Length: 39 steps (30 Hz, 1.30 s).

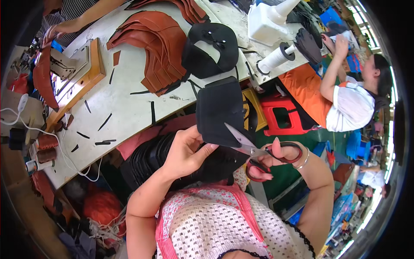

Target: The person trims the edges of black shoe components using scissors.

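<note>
The left hand (187, 152) is closed in a pinch, thumb on top and fingers curled under, gripping the near left edge of a black piece (220, 108) that stands out just beyond it. The right hand (276, 156) is closed around the handles of a pair of scissors (258, 152), with fingers through the loops; the blades are slightly parted and reach left to the near right edge of the black piece. Below and left of the left hand, a thick row of black pieces (148, 160) is packed together above the lap.

Beyond the left hand lies the white surface (125, 114), with narrow black scraps scattered over it. Straight out from the hands, a stack of brown pieces (157, 47) rests there, and a curled black band (211, 49) sits just to its right. Farther out, up and right of the right hand, stands a white plastic container (267, 26) with a funnel-like top; its contents cannot be seen. A spool of white thread (278, 59) is nearer the right hand. Beyond the right hand, below surface level, are a yellow stool (257, 113) and a red stool (282, 114). Far left of the left hand, thread spools (46, 149) stand by a sewing machine (71, 71). Below and left of the left hand is a red mesh bundle (101, 207), its contents unclear.
</note>
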Each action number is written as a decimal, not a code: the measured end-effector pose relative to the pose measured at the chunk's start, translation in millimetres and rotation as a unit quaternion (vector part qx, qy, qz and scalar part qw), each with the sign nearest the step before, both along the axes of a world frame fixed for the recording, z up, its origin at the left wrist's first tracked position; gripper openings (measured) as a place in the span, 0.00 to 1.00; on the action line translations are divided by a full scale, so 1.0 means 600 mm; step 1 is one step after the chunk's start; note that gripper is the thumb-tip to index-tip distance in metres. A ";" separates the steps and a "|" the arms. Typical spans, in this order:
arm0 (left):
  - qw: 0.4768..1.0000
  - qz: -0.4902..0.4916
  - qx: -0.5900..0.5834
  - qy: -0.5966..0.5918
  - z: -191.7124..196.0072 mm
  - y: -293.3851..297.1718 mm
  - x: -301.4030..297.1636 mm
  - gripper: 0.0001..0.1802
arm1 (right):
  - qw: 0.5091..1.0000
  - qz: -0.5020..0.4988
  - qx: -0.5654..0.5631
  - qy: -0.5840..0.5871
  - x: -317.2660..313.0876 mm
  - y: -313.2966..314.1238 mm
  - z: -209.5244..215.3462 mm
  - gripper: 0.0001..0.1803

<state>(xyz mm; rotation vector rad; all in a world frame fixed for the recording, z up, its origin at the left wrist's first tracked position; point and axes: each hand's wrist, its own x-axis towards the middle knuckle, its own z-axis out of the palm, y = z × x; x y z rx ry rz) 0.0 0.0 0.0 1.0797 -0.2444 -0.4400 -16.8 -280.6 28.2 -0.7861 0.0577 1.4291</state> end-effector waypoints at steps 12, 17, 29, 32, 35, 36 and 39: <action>0.997 -0.069 0.029 0.002 0.002 -0.014 -0.001 0.12 | 0.996 0.063 0.001 -0.064 0.005 0.019 0.026 0.45; 0.998 -0.019 0.046 -0.049 0.003 -0.009 -0.001 0.10 | 0.984 0.117 -0.049 -0.126 0.022 0.006 0.044 0.38; 0.964 0.179 0.011 -0.197 0.091 0.033 -0.015 0.21 | 0.695 -0.276 -0.218 -0.628 0.108 0.203 0.160 0.15; 0.966 0.229 -0.020 -0.115 0.022 0.081 -0.035 0.12 | 0.740 -0.207 -0.208 -0.605 0.135 0.222 0.122 0.16; 0.961 0.242 0.075 -0.113 0.005 0.095 -0.046 0.08 | 0.758 -0.161 -0.235 -0.587 0.134 0.238 0.087 0.15; 0.959 0.247 0.089 -0.108 0.005 0.094 -0.045 0.07 | 0.689 -0.211 -0.260 -0.643 0.131 0.243 0.074 0.15; 0.966 0.247 0.023 -0.069 0.011 0.086 -0.040 0.08 | 0.589 -0.267 -0.306 -0.699 0.115 0.220 0.065 0.17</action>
